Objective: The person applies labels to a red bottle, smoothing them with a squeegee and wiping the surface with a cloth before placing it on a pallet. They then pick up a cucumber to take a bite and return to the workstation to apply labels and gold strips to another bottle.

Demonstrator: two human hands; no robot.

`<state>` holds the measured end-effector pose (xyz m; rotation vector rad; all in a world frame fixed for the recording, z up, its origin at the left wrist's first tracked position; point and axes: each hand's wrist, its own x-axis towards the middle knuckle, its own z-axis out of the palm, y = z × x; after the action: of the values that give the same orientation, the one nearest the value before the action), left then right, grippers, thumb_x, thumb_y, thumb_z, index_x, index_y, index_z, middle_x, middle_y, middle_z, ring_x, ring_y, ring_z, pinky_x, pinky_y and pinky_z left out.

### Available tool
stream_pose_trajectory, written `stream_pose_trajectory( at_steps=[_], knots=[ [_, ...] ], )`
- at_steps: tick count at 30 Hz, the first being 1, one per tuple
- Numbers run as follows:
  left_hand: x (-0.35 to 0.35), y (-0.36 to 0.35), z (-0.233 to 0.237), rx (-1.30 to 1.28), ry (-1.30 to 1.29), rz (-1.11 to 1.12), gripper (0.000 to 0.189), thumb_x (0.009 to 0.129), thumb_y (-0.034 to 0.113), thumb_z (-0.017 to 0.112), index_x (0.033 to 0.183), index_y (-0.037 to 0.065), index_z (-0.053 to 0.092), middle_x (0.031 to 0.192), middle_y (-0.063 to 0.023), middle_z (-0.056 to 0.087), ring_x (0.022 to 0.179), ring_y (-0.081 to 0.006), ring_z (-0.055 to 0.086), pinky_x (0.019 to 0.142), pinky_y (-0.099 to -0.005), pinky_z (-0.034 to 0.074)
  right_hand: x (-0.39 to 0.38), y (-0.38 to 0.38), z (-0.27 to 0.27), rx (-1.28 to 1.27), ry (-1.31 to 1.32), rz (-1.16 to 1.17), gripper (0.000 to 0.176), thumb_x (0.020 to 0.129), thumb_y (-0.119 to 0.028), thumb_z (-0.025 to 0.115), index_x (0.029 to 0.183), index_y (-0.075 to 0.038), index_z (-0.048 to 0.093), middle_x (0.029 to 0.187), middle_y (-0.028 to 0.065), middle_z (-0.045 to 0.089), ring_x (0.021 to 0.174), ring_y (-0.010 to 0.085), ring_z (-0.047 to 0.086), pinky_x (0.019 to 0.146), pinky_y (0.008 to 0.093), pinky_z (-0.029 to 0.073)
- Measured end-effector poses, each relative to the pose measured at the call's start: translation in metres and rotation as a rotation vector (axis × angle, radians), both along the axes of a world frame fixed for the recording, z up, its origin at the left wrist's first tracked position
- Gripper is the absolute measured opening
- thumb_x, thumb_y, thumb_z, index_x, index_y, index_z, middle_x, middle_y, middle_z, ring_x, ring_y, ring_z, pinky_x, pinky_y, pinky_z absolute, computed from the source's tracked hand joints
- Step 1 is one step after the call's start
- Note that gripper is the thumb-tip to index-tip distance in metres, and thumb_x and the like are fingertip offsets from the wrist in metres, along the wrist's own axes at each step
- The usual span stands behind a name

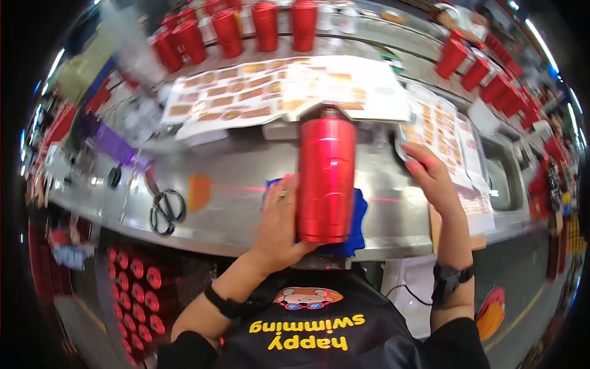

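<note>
A shiny red metal tumbler (327, 178) stands or leans in front of me, with a dark rim and narrow top. My left hand (276, 224) is wrapped round its lower left side, the thumb near its base. Behind the tumbler a blue cloth (358, 224) lies on the steel worktop. Off to the right, my right hand (432, 175) is closed, fingers pinched at a small greyish thing by the edge of a sticker sheet (430, 126). What that thing is, I cannot make out.
A large sheet of orange-brown stickers (246, 92) covers the back of the worktop (246, 166). Black-handled scissors (167, 212) lie at the left. Red tumblers (265, 27) line the back. A sink (501, 178) is at the right; a crate of red cups (135, 295) stands below left.
</note>
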<state>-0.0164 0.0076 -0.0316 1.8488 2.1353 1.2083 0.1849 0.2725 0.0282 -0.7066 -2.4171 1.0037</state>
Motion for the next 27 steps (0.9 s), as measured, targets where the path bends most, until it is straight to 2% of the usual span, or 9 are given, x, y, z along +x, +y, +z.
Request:
stream_pose_trajectory(
  at_steps=[4,9,11,13,15,20,21,23,27],
  knots=[
    [-0.003,0.014,-0.016,0.184,0.022,0.0,0.106,0.076,0.057,0.071,0.149,-0.004,0.023,0.141,-0.027,0.041,0.127,-0.0448,0.041,0.109,-0.0531,0.027,-0.009,-0.007,-0.006,-0.056,0.044,0.063,0.034,0.098,-0.008,0.052,0.13,0.001,0.058,0.131,0.0127,0.057,0.12,0.0213,0.053,0.099,0.0292,0.041],
    [0.002,0.015,-0.014,0.26,-0.051,0.07,0.109,0.07,0.062,0.072,0.141,-0.01,0.033,0.129,-0.0256,0.051,0.122,-0.0399,0.047,0.107,-0.048,0.032,-0.009,-0.004,-0.006,0.451,-0.099,0.396,0.038,0.098,-0.005,0.045,0.134,0.001,0.053,0.134,0.0166,0.056,0.125,0.0285,0.051,0.106,0.0387,0.038],
    [0.001,0.017,-0.024,0.328,-0.011,0.108,0.113,0.065,0.063,0.075,0.14,-0.011,0.034,0.127,-0.0262,0.052,0.121,-0.04,0.048,0.106,-0.0472,0.033,-0.029,-0.044,0.012,0.428,-0.087,0.511,0.043,0.099,-0.022,0.057,0.131,0.006,0.053,0.132,0.0226,0.056,0.119,0.0315,0.056,0.102,0.0393,0.043],
    [0.004,0.018,-0.026,0.334,-0.04,0.137,0.112,0.064,0.064,0.075,0.139,-0.01,0.037,0.122,-0.0264,0.055,0.119,-0.0413,0.05,0.105,-0.0467,0.035,-0.031,-0.046,-0.002,0.432,-0.102,0.493,0.045,0.1,-0.025,0.055,0.132,0.007,0.053,0.137,0.0253,0.052,0.125,0.0357,0.052,0.108,0.0415,0.036],
    [0.008,0.018,-0.028,0.323,-0.064,0.152,0.109,0.065,0.062,0.075,0.138,-0.009,0.039,0.122,-0.0267,0.056,0.119,-0.0415,0.05,0.105,-0.0466,0.035,-0.041,-0.061,0.002,0.474,-0.06,0.533,0.043,0.101,-0.025,0.052,0.126,0.01,0.055,0.124,0.0302,0.058,0.118,0.0403,0.054,0.106,0.043,0.037],
    [0.015,0.019,-0.034,0.316,-0.069,0.192,0.096,0.071,0.055,0.074,0.137,-0.007,0.041,0.121,-0.0262,0.057,0.12,-0.0417,0.05,0.105,-0.0463,0.036,-0.031,-0.041,-0.031,0.588,-0.201,0.407,0.03,0.096,-0.019,0.057,0.116,0.002,0.059,0.138,0.0362,0.042,0.127,0.0516,0.039,0.108,0.0526,0.029],
    [0.016,0.017,-0.037,0.317,-0.063,0.195,0.093,0.073,0.053,0.073,0.137,-0.006,0.041,0.121,-0.0259,0.057,0.12,-0.0418,0.05,0.105,-0.0463,0.036,-0.027,-0.054,-0.035,0.789,-0.112,0.386,0.03,0.095,-0.013,0.057,0.12,0.004,0.057,0.137,0.0365,0.043,0.128,0.0485,0.041,0.109,0.0479,0.032],
    [0.013,0.017,-0.041,0.357,-0.069,0.187,0.087,0.075,0.049,0.072,0.137,-0.005,0.042,0.12,-0.025,0.058,0.12,-0.0418,0.05,0.104,-0.0463,0.037,-0.024,-0.068,-0.04,0.561,-0.065,0.38,0.035,0.093,-0.006,0.056,0.125,0.008,0.053,0.136,0.0367,0.044,0.128,0.0447,0.044,0.108,0.0414,0.035],
    [0.016,0.011,-0.035,0.353,-0.113,0.168,0.08,0.078,0.043,0.071,0.137,-0.004,0.044,0.119,-0.0241,0.061,0.121,-0.0415,0.05,0.104,-0.046,0.037,-0.025,-0.124,-0.015,0.789,-0.158,0.264,0.043,0.094,-0.001,0.052,0.134,0.013,0.044,0.131,0.035,0.049,0.123,0.0414,0.05,0.107,0.0387,0.038]
  ],
)
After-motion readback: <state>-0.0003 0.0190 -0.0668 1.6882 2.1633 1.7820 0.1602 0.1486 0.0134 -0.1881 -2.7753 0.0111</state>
